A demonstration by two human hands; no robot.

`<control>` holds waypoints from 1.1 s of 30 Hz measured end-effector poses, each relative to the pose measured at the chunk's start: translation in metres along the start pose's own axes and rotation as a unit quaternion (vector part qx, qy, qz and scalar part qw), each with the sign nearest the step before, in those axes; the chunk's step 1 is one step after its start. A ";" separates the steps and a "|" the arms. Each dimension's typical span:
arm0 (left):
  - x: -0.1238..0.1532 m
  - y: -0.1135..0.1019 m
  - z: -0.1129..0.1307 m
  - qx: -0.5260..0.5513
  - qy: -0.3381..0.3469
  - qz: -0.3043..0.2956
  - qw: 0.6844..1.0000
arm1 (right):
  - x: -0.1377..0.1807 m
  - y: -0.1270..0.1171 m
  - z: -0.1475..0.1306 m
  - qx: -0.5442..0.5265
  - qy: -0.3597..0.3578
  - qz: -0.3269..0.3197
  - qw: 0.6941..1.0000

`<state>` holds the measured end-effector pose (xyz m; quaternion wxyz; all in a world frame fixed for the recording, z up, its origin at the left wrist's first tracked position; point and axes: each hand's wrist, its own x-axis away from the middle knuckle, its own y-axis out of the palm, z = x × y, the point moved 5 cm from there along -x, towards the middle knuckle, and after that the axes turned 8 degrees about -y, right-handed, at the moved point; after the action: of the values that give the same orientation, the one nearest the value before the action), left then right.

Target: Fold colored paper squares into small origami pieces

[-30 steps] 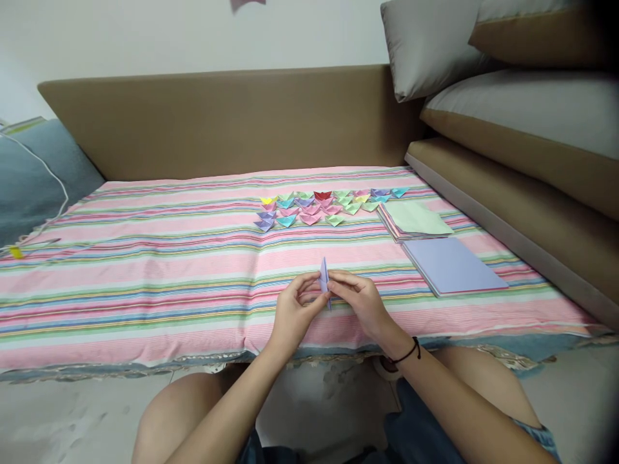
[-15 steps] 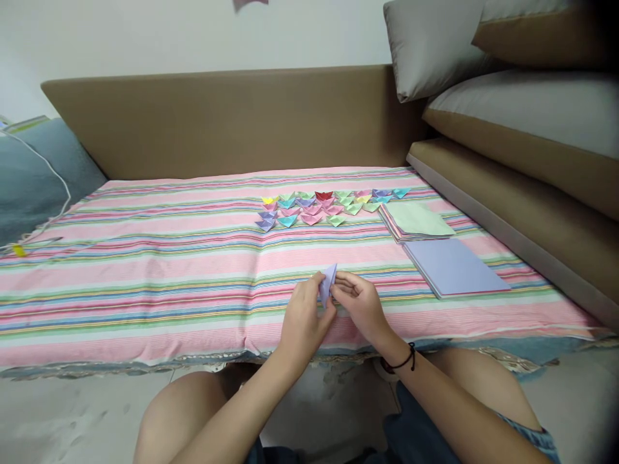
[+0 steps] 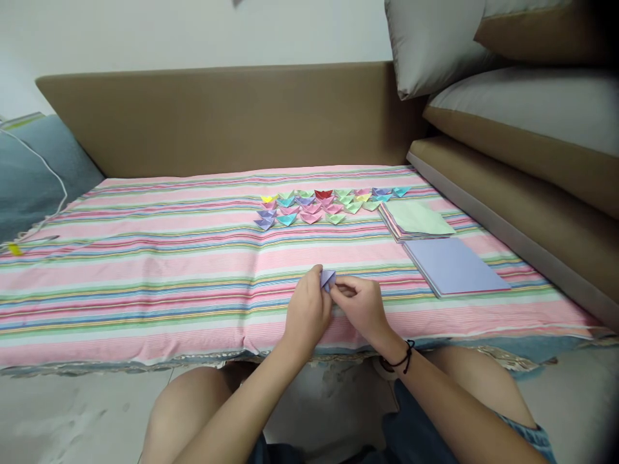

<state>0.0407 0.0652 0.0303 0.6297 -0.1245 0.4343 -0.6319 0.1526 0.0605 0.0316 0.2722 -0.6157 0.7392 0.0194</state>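
My left hand [image 3: 308, 310] and my right hand [image 3: 361, 309] meet over the striped cloth [image 3: 145, 270] near its front edge. Both are closed on a small folded lilac paper piece [image 3: 327, 278], only its top corner showing between the fingertips. Farther back on the cloth lie several small folded paper shapes [image 3: 319, 206] in many colours, set in rows. A stack of lilac square sheets [image 3: 452, 265] lies to the right of my hands, and a stack topped with a pale green sheet [image 3: 418, 219] lies behind it.
The cloth covers a low couch seat with a brown backrest [image 3: 232, 119]. Grey and brown cushions [image 3: 522, 116] are piled at the right. A blue-grey pillow [image 3: 29, 174] with a white cable lies at the far left. My knees are below the front edge.
The lilac piece stood upright and narrow between my fingertips; my hands have since closed together and lowered toward the cloth, and the piece now shows as a small folded corner.
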 end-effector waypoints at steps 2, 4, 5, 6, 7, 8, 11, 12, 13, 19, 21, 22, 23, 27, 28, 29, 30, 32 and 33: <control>-0.002 -0.003 -0.002 0.016 -0.011 0.007 1.000 | -0.001 -0.002 -0.002 0.000 -0.001 0.010 1.000; -0.003 -0.004 -0.003 0.029 -0.022 0.009 0.999 | -0.001 -0.004 -0.005 -0.008 0.002 0.020 1.000; -0.003 -0.004 -0.003 0.033 -0.021 0.007 0.999 | -0.001 -0.004 -0.005 -0.014 0.004 0.020 1.000; -0.003 -0.004 -0.002 0.037 -0.014 0.003 0.999 | -0.002 -0.003 -0.006 -0.021 0.006 0.018 1.000; -0.002 -0.004 0.001 0.041 0.000 -0.003 0.999 | -0.002 -0.003 -0.006 -0.030 0.007 0.013 0.999; -0.002 -0.003 0.003 0.047 0.019 -0.009 0.999 | -0.002 -0.002 -0.005 -0.041 0.008 0.010 0.999; 0.001 -0.003 0.013 0.080 0.073 -0.025 0.994 | -0.004 -0.004 0.001 -0.080 0.020 0.022 0.996; 0.002 -0.004 0.014 0.097 0.079 -0.029 0.992 | -0.005 -0.005 0.004 -0.096 0.028 0.027 0.995; 0.002 -0.005 0.015 0.118 0.076 -0.032 0.990 | -0.006 -0.006 0.006 -0.116 0.035 0.029 0.992; -0.009 -0.019 -0.001 0.296 -0.014 -0.054 0.954 | -0.013 -0.007 0.011 -0.274 0.101 -0.038 0.956; -0.013 -0.023 -0.008 0.343 -0.035 -0.054 0.937 | -0.013 -0.005 0.012 -0.298 0.128 -0.062 0.944; -0.014 -0.024 -0.011 0.358 -0.046 -0.053 0.931 | -0.012 -0.004 0.012 -0.306 0.135 -0.069 0.940; -0.014 -0.024 -0.013 0.369 -0.055 -0.052 0.927 | -0.012 -0.003 0.013 -0.310 0.137 -0.072 0.938; -0.014 -0.027 -0.012 0.372 -0.055 -0.047 0.925 | -0.012 -0.003 0.011 -0.317 0.105 -0.066 0.940; -0.014 -0.028 -0.010 0.364 -0.045 -0.047 0.929 | -0.012 -0.004 0.011 -0.319 0.098 -0.066 0.940; -0.014 -0.029 -0.008 0.352 -0.033 -0.045 0.934 | -0.013 -0.004 0.010 -0.323 0.095 -0.067 0.939; -0.014 -0.031 -0.006 0.338 -0.018 -0.042 0.940 | -0.012 -0.004 0.010 -0.329 0.096 -0.071 0.937; -0.015 -0.035 -0.003 0.309 0.013 -0.034 0.950 | -0.011 -0.003 0.011 -0.346 0.110 -0.082 0.928; -0.015 -0.037 -0.001 0.298 0.028 -0.029 0.954 | -0.010 -0.002 0.012 -0.357 0.121 -0.088 0.922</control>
<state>0.0173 0.0731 0.0612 0.6068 0.0743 0.2400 -0.7541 0.1601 0.0734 0.0268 -0.0564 -0.7323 0.6536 0.1828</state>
